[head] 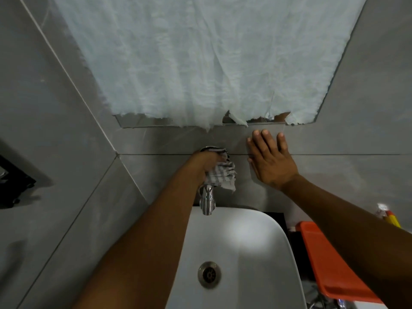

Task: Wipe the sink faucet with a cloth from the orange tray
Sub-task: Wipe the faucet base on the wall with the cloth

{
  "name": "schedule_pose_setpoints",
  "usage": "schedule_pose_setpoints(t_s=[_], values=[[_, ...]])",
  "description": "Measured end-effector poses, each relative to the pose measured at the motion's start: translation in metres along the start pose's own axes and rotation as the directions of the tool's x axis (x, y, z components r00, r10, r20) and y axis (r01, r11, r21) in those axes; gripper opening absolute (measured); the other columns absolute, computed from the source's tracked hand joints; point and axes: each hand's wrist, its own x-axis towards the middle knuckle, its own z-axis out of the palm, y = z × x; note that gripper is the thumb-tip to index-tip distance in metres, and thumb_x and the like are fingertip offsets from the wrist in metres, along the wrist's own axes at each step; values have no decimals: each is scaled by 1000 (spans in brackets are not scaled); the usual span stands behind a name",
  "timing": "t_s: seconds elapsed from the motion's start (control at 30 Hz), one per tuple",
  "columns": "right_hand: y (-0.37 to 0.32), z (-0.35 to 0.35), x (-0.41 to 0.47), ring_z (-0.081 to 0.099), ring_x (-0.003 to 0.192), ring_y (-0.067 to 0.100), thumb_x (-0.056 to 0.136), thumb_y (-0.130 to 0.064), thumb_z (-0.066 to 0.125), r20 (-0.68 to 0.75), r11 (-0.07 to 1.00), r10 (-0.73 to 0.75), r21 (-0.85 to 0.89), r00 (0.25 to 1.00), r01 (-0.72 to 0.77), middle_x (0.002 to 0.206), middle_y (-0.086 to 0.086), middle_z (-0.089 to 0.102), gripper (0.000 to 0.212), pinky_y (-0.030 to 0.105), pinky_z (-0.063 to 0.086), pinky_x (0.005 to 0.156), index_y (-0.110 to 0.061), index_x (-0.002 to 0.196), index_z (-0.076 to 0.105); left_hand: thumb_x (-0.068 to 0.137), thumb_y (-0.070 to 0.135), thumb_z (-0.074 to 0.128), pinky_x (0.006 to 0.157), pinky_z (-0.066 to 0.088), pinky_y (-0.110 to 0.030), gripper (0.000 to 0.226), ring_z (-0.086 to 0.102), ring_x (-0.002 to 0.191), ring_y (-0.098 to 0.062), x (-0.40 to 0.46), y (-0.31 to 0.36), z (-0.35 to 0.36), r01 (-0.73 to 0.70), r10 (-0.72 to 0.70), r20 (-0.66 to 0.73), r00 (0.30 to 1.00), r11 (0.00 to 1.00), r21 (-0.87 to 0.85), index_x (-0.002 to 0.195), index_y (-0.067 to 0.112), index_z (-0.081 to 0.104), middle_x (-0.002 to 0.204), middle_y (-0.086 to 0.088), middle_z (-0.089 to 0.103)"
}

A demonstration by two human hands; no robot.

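Clearly the left hand [204, 162] is doing the work: it is closed around a bunched striped cloth [221, 173], pressing it against the upper part of the faucet [207, 200], up where the fitting meets the wall. Loose folds of the cloth spill out to the right of that fist, while the shiny spout sticks out bare just below it, so I'd judge the top is being rubbed and the spout end is not yet covered.

The right hand [270, 160] holds nothing; it lies flat and wide open on the grey tiled wall [345, 139], near the cloth but apart from it (a brace, I'd say, to steady the lean over the basin). Below the left fist sits the white sink [252, 233], and under the right forearm the orange tray [323, 259] waits beside the basin, handy for putting the cloth back. I cannot see whether more cloths remain in it.
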Motion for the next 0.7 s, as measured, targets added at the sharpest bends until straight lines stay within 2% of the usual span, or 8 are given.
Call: schedule_pose_setpoints(t_s=[0.07, 0.13, 0.23, 0.37, 0.43, 0.5, 0.57, 0.7], values=[[-1, -3, 1, -6, 154, 26, 97, -34, 54, 11, 1000, 3, -1, 1000, -3, 156, 14, 27, 62, 54, 5, 120, -9, 150, 36, 90, 20, 65, 65, 62, -38, 16, 75, 72, -28, 4, -5, 2, -76, 85, -74, 994, 990, 119, 98, 7, 71, 80, -13, 76], [-2, -7, 1, -8, 154, 26, 97, -33, 54, 21, 1000, 9, 9, 1000, -9, 160, 14, 21, 60, 54, 6, 120, -8, 149, 39, 92, 28, 61, 85, 58, -37, 29, 72, 94, -32, -2, -15, 4, -178, 267, -173, 948, 895, 408, 106, 3, 68, 100, -16, 74], [-3, -10, 1, -12, 153, 25, 98, -32, 52, 48, 1000, 16, 11, 999, -16, 167, 9, -8, 60, 54, 3, 120, -8, 150, 34, 89, 33, 65, 76, 58, -34, 40, 71, 86, -24, -21, -63, 10, -218, 467, -329, 821, 789, 574, 116, 6, 53, 102, -9, 72], [-12, -17, 4, -19, 151, 25, 99, -28, 49, 128, 996, 56, 57, 990, -64, 166, 8, -14, 62, 57, 0, 118, -4, 152, 26, 85, 40, 71, 66, 55, -9, 46, 68, 76, 5, -35, -136, 14, -452, 568, -321, 758, 812, 368, 117, 12, 53, 89, 9, 68], [-15, -24, 5, -22, 150, 25, 99, -26, 49, 189, 994, 75, 63, 979, -89, 165, 9, -12, 63, 57, -1, 118, -4, 153, 24, 82, 34, 76, 80, 56, -16, 50, 69, 92, -2, -32, -144, 8, -478, 521, -301, 799, 853, 208, 120, 11, 56, 102, 3, 70], [-17, -30, 7, -15, 151, 29, 98, -22, 52, 261, 988, 96, 95, 960, -125, 164, 14, 5, 67, 57, -3, 120, -4, 154, 21, 77, 26, 80, 85, 59, -34, 50, 70, 101, -20, -31, -143, 3, -444, 443, -243, 863, 894, 53, 120, 15, 57, 111, -4, 71], [-21, -38, 9, 0, 151, 33, 96, -19, 50, 323, 984, 105, 105, 941, -146, 163, 18, 14, 71, 60, 0, 119, -5, 154, 11, 78, 21, 80, 76, 59, -32, 37, 72, 99, -26, -35, -146, -3, -404, 392, -136, 910, 911, -77, 111, 20, 63, 108, -4, 73], [-29, -52, 17, -11, 150, 31, 94, -16, 46, 471, 972, 143, 97, 870, -213, 164, 16, -2, 79, 60, -3, 120, -8, 153, -6, 81, 26, 78, 53, 55, -33, 32, 73, 73, -30, -52, -155, -11, -144, 203, 146, 968, 931, -337, 109, 13, 67, 98, -16, 74]])
